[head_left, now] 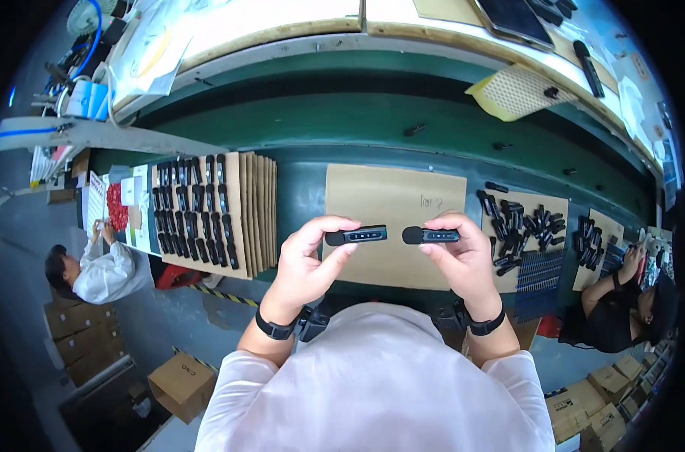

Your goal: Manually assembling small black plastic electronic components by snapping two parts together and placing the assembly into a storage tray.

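My left hand (306,260) pinches a small black clip-on microphone (366,235) between thumb and fingers. It lies level, its rounded foam-like tip to the left and a row of small marks along its body. A matching microphone (433,236) is gripped at its right end by my right hand (466,260), tip also to the left. Both are held apart from each other, side by side over a bare brown cardboard sheet (395,192). Each wrist wears a black band.
Stacked cardboard sheets (258,211) at left carry rows of microphones (192,207). Loose microphones (519,226) lie heaped on cardboard at right. A green conveyor belt (320,113) runs beyond. People work at far left (105,267) and far right (621,309). An open carton (183,384) stands behind left.
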A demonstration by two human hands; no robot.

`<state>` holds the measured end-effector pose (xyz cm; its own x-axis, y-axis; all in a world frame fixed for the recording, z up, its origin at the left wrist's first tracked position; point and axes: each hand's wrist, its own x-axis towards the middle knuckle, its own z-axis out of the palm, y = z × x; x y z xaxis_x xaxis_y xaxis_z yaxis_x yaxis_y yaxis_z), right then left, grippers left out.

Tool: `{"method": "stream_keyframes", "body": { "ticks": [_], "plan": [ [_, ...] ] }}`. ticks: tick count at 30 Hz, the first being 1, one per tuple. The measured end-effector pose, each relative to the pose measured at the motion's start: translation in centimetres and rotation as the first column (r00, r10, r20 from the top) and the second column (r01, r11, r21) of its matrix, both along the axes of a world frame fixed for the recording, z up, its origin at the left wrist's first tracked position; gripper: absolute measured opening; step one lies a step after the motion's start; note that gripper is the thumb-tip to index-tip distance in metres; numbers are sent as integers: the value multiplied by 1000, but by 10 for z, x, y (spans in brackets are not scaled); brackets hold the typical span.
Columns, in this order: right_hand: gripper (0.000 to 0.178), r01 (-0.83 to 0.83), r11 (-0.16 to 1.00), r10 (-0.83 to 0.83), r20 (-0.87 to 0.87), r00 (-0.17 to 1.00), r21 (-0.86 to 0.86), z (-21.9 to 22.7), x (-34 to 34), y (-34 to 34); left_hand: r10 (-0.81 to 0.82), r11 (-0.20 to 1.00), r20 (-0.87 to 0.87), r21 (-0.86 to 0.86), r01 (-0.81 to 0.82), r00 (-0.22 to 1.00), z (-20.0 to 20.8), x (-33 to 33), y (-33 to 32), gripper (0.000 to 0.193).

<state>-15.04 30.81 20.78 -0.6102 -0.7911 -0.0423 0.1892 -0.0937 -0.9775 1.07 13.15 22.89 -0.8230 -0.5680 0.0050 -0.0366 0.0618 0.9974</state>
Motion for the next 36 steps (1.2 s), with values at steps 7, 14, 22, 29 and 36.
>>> {"method": "stream_keyframes", "body": {
  "ticks": [7, 14, 22, 29, 36],
  "plan": [
    [30, -13, 997, -9, -292, 956, -71, 36, 20, 27, -180, 931, -110, -341, 132, 978, 34, 9, 15, 28],
    [28, 31, 994, -73, -429, 900, -103, 54, 45, 25, -276, 907, -178, -372, 195, 944, 45, 25, 9, 27],
    [27, 63, 992, -111, -546, 830, -105, 68, 70, 11, -305, 898, -226, -390, 201, 925, 50, 44, -9, 26],
    [27, 72, 992, -118, -590, 799, -101, 77, 79, -1, -309, 913, -281, -357, 200, 909, 48, 52, -22, 26],
    [29, 58, 992, -117, -609, 784, -116, 79, 83, -5, -300, 914, -294, -361, 185, 908, 49, 56, -25, 26]
  ]
}}
